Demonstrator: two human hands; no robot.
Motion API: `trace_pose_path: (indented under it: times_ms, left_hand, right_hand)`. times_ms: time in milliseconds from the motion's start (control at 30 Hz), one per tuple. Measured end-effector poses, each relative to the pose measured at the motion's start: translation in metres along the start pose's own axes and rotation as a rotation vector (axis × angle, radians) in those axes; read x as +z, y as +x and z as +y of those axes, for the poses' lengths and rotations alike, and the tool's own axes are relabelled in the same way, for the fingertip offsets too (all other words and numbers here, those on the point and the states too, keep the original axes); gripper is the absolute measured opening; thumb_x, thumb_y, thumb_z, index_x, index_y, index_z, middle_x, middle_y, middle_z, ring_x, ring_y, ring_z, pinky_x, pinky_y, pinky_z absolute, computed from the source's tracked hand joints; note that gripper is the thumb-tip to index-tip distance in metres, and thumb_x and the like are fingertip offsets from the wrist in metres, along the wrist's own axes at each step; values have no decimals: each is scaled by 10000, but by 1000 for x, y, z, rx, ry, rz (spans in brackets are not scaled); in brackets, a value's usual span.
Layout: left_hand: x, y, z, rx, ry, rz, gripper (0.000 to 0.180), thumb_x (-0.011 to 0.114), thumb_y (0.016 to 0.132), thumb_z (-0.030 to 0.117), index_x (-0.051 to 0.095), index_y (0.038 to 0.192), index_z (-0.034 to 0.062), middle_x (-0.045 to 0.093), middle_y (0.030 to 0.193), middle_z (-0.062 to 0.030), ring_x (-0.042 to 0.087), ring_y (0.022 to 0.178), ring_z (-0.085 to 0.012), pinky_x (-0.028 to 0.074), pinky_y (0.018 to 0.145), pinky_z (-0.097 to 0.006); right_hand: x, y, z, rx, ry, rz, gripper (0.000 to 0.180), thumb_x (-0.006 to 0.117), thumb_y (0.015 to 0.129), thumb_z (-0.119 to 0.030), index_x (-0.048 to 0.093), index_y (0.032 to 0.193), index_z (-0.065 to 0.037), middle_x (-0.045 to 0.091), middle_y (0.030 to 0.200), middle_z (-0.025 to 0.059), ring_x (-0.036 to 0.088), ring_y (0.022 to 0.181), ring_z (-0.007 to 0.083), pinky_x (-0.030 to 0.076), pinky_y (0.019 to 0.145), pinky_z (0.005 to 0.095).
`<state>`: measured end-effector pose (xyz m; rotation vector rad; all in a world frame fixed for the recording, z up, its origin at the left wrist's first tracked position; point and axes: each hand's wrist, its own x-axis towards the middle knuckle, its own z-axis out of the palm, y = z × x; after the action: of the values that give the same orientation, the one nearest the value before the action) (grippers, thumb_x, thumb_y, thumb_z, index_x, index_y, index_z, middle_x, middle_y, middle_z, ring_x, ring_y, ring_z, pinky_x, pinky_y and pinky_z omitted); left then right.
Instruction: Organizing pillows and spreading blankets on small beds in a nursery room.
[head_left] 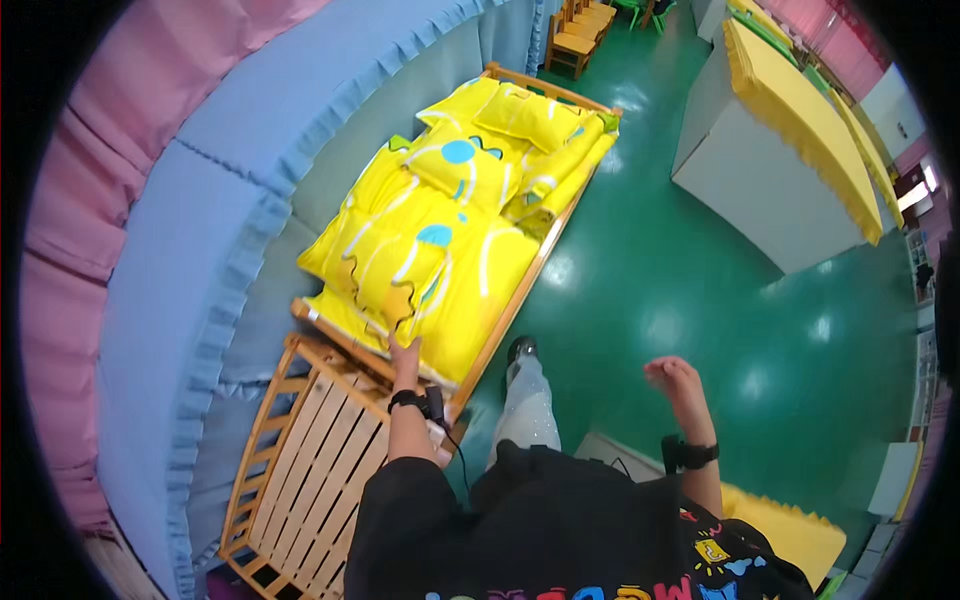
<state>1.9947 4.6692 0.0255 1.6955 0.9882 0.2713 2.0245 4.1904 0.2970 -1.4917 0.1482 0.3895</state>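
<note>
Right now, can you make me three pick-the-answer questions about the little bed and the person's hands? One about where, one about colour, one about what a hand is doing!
1. Where is the left hand?
A. on the yellow quilt's near edge
B. on the green floor
C. on the chairs

2. What colour is the floor?
A. red
B. green
C. white

3. What is the right hand doing?
A. holding a pillow
B. gripping the bed
C. hanging free with nothing in it

Answers:
1 A, its fingers meet the quilt at the wooden bed end.
2 B, it is shiny green.
3 C, it hangs over the floor, touching nothing.
</note>
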Motion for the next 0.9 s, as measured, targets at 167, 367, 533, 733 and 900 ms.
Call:
trace_pose_path:
  times_ms: [167,367,533,733,900]
  left_hand:
    - [26,97,-15,-713,-344,418,889,732,608,433,327,1229,-57,434,1189,-202,462,1025,-290,386,854,-389]
    - [70,122,47,-703,-1146,190,716,616,706,521,433,1197,34,473,1191,-107,498,980,-253,450,757,-383]
    - [55,141,53,-803,-453,-36,594,607,735,472,498,1114,28,544,1062,-76,528,922,-215,424,800,-319]
    - [109,151,90,-375,-816,243,383,607,771,174,492,1093,1,561,1020,-99,542,918,-211,436,795,-307]
    - [189,151,224,-302,-1101,289,435,607,750,55,450,1155,24,544,1081,-97,546,954,-233,460,800,-345]
  right_hand:
    - [-80,92,31,277,8,183,186,431,854,-168,548,898,-30,605,867,86,578,782,178,455,702,296]
    - [-140,176,14,489,84,371,178,436,837,-185,536,893,-49,597,848,81,569,772,189,451,700,324]
    - [-143,260,-12,606,90,289,171,464,816,-186,537,877,-44,569,857,85,535,812,208,435,756,330]
    - [-122,388,-58,646,-109,42,198,452,837,-253,533,903,-84,583,865,33,552,826,155,428,736,296]
    - [-115,505,-103,563,-185,-125,204,458,833,-258,540,909,-86,586,873,35,553,835,155,427,737,293]
